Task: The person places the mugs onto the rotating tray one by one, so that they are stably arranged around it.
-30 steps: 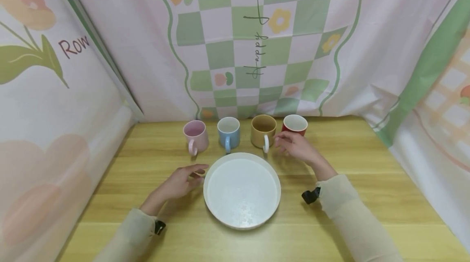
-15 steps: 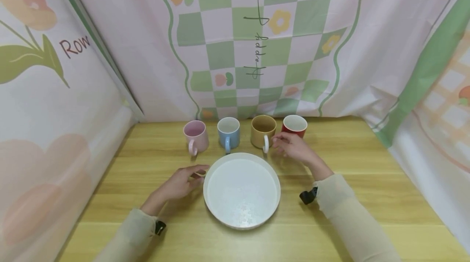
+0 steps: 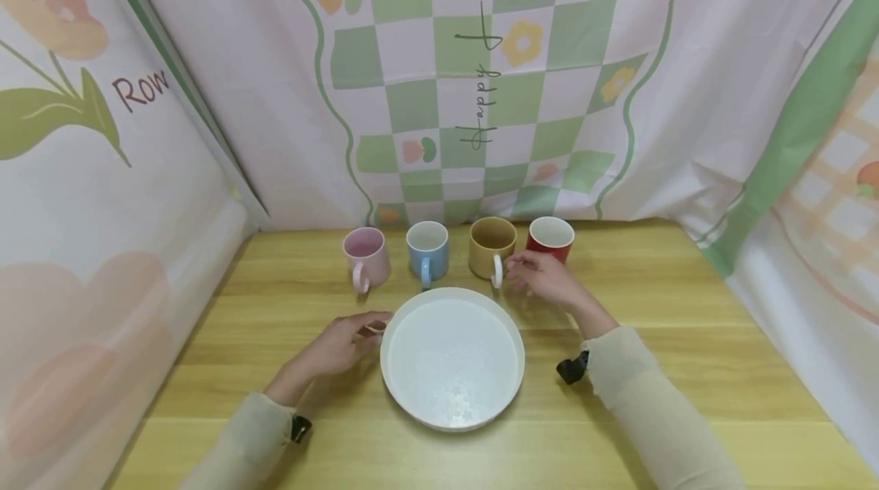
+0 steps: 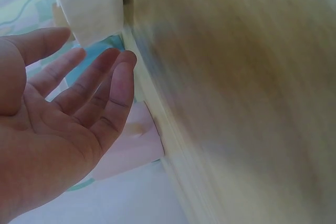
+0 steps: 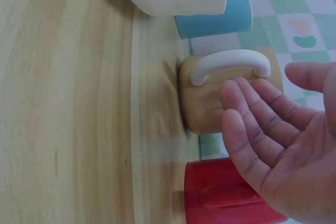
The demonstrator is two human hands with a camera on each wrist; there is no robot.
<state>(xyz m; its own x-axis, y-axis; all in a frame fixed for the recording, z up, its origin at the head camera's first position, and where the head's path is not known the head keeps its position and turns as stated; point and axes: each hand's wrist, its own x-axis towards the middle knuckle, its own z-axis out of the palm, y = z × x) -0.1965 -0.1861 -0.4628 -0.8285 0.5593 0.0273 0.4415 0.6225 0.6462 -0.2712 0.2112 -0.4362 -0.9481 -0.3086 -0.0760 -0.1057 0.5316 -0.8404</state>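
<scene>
My left hand [image 3: 336, 345] is beside the left rim of a round white tray [image 3: 453, 429], its fingertips right at the rim. In the left wrist view that hand [image 4: 79, 98] shows loosely bent fingers with nothing in them. My right hand [image 3: 545, 276] is close to the white handle [image 3: 497, 271] of a brown mug [image 3: 484, 257], in front of a red mug [image 3: 559, 252]. The right wrist view shows the right hand's relaxed fingers [image 5: 262, 124] near the brown mug's handle, holding nothing; its thumb stands apart from the fingers.
Left of the brown mug stand a light blue mug [image 3: 433, 249] and a pink mug [image 3: 374, 261], handles facing front. All the mugs line the back of the wooden table [image 3: 275, 276], before a checked curtain [image 3: 460, 101]. The tray lies in front of them.
My right hand has drifted slightly left, toward the brown mug's handle. The left hand stays by the tray, and the mugs and tray keep their places.
</scene>
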